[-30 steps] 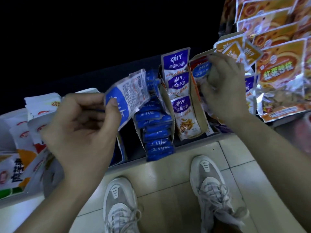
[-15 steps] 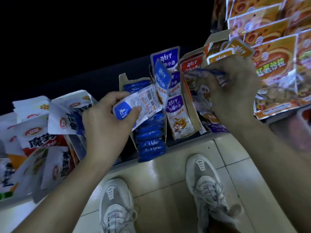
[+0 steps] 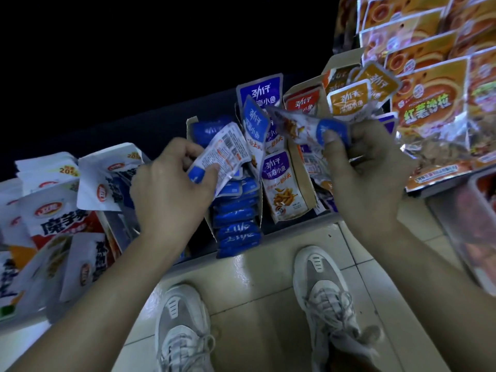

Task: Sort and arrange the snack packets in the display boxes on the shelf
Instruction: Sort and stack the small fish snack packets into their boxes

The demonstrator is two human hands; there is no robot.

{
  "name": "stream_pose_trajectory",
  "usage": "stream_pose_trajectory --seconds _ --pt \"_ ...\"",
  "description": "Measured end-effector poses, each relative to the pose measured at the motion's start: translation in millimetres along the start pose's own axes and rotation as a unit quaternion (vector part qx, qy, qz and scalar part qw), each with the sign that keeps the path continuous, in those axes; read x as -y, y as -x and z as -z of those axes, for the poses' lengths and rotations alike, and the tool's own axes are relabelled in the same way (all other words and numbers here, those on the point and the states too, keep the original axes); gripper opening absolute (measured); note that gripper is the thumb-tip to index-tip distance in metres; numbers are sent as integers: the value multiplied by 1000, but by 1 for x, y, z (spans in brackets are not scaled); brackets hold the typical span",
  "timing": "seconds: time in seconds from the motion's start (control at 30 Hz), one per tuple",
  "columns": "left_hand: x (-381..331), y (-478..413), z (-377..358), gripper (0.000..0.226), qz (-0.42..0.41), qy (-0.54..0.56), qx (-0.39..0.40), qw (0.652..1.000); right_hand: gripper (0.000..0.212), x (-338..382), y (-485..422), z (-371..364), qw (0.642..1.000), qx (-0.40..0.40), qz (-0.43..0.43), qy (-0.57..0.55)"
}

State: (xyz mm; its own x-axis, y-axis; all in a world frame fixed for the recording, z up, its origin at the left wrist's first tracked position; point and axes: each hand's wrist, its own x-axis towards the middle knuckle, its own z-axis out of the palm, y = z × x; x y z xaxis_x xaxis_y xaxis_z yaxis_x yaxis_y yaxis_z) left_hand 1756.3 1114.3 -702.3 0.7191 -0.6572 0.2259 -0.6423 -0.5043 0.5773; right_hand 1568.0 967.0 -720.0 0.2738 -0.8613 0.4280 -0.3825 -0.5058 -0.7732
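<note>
Evidently mid-sort, the left hand [image 3: 171, 189] pinched a blue packet [image 3: 222, 157] over the blue-filled display box [image 3: 237, 224] while the right hand [image 3: 367, 167] clamped a second packet [image 3: 308, 127] just right of it, both probably needing to be slotted into that row.

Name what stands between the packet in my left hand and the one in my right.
Head view: a blue-topped packet stands tilted between the printed packet in the left hand and the blue-ended packet in the right hand, with purple packets just behind.
</note>
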Motion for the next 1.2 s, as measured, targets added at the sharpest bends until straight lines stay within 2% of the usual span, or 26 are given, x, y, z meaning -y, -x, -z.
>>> stream_pose_trajectory --seconds 0.1,0.23,0.33,0.4,0.47,0.57,0.7,0.77,0.83,0.97,1.07,1.2 --pt "-8 -8 -6 20 -2 -46 32 998 24 5 8 3 998 7 -5 -56" --pt "-13 -17 -13 25 -14 -79 48 996 14 18 20 7 992 -50 7 -114" --pt "-6 -13 -13 21 -31 -37 39 998 12 23 30 6 989 -51 22 -140" --pt "-1 -9 -10 26 -29 18 40 999 6 24 37 5 987 -40 26 -153" --pt "3 -5 -7 36 -32 51 26 998 3 23 41 3 988 -32 34 -147" --pt "5 1 -2 37 -58 84 8 995 8 23 46 2 987 -18 77 -138" --pt "16 7 -3 38 -86 86 43 992 12 28 51 5 984 -12 144 -100" --pt "19 7 -4 36 -84 91 61 990 21 31 53 8 983 -13 173 -64" --pt "19 7 -3 31 -74 110 46 990 31 32 54 7 978 -11 200 -49" --pt "15 3 4 19 9 192 -32 981 14 35 54 4 968 -14 248 -29" --pt "11 3 12 17 5 195 -82 977 14 39 51 8 964 -28 265 -21" --pt "14 3 13 17 24 185 -96 978 14 42 50 3 958 -15 287 -25"
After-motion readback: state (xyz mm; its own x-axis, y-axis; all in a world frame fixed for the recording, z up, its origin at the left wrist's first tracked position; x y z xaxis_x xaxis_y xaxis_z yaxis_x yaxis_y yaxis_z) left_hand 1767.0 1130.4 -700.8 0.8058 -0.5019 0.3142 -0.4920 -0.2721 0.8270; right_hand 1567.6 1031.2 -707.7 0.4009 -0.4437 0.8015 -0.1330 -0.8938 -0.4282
